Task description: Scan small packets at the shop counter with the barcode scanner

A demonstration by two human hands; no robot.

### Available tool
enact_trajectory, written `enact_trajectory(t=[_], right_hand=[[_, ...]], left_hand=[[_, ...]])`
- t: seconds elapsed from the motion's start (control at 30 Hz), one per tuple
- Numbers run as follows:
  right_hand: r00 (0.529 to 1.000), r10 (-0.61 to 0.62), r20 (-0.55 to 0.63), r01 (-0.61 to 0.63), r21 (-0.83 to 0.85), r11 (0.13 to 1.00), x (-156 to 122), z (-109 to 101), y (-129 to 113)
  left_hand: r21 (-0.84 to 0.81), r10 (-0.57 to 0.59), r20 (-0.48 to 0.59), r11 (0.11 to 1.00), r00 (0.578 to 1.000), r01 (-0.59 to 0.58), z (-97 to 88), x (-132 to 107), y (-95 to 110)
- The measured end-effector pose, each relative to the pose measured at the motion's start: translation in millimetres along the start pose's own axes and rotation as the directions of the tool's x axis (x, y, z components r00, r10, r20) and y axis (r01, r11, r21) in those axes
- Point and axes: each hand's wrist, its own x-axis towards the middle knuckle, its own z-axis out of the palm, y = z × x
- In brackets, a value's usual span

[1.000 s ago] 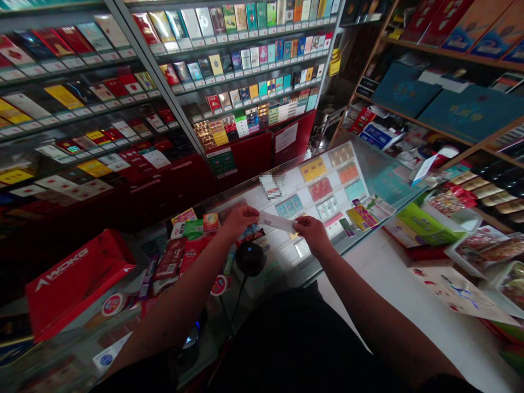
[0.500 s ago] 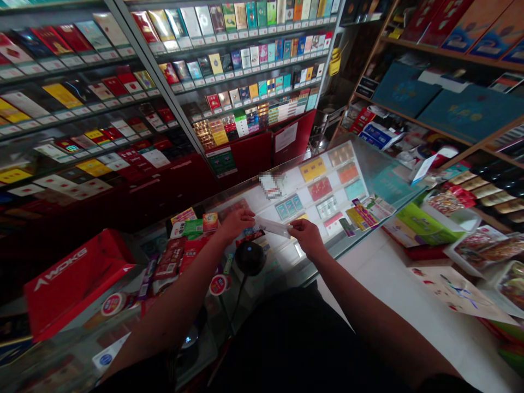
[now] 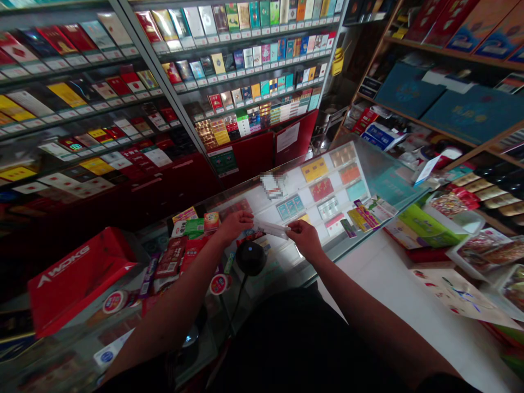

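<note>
A narrow, pale, translucent strip point(image 3: 270, 228), perhaps plastic, stretches between my two hands above the glass counter point(image 3: 282, 267). My left hand point(image 3: 237, 226) pinches its left end. The right end is between the thumb and fingers of my right hand point(image 3: 303, 237). What the strip is I cannot make out. Just below it on the counter stands a round black device point(image 3: 250, 258) with a small blue light and a cable. Packs in the lit case show through the glass under my hands.
Packets and a red box point(image 3: 82, 278) crowd the counter's left side. Colourful packets point(image 3: 362, 217) lie near its right front edge. Behind stand shelves of small boxes point(image 3: 245, 60). Bins of wrapped goods point(image 3: 478, 245) and a wooden shelf with teal boxes point(image 3: 454, 112) are at the right.
Both hands keep their grip on the strip, which has tilted slightly and shifted a little to the left. The whole view has shifted slightly with the head.
</note>
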Motion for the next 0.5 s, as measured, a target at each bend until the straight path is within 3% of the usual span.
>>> enact_trajectory(t=[0.13,0.23,0.37,0.5], right_hand=[[1.0,0.012,-0.016,-0.011,0.064,0.998,1,0,1],[0.999,0.051,-0.003,-0.049,0.209,0.977,3,1,3],[0.987,0.151,0.049,-0.158,0.426,0.891,4,0,4],[0.976,0.206,0.075,-0.214,0.519,0.827,2,-3,1]], left_hand=[[0.004,0.013,-0.007,1.0,1.0,-0.013,1.7,-4,5],[0.037,0.039,-0.019,0.999,0.999,-0.038,3.2,-8,10],[0.044,0.056,-0.015,0.998,0.998,-0.055,6.5,-8,12],[-0.043,0.031,0.024,0.999,0.999,-0.03,12.9,-7,14]])
